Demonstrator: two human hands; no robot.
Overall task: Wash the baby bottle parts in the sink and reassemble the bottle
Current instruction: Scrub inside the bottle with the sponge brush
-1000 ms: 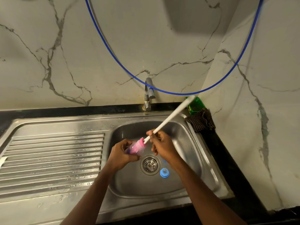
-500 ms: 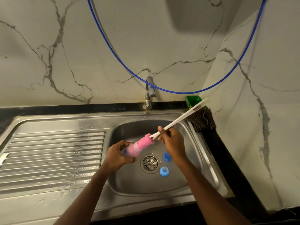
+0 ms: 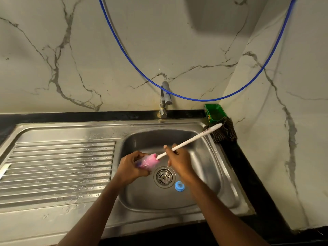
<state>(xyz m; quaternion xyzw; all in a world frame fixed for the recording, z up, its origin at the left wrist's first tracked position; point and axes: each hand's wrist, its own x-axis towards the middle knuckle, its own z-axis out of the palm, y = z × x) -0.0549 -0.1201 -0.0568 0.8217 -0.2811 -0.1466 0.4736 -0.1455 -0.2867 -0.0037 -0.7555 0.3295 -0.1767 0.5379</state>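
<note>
Blue ring part (image 3: 179, 186) lies on the sink (image 3: 220, 176) floor just beside the drain (image 3: 164, 176), likely parked until its turn. Left hand (image 3: 130, 167) curls round the small clear bottle (image 3: 140, 164) over the basin, mouth tipped rightward so the pink sponge head (image 3: 150, 159) goes in. Right hand (image 3: 179, 160) fingers pinch the white brush handle (image 3: 191, 139) low down, probably for scrub control; tap (image 3: 164, 100) behind, no water visible.
</note>
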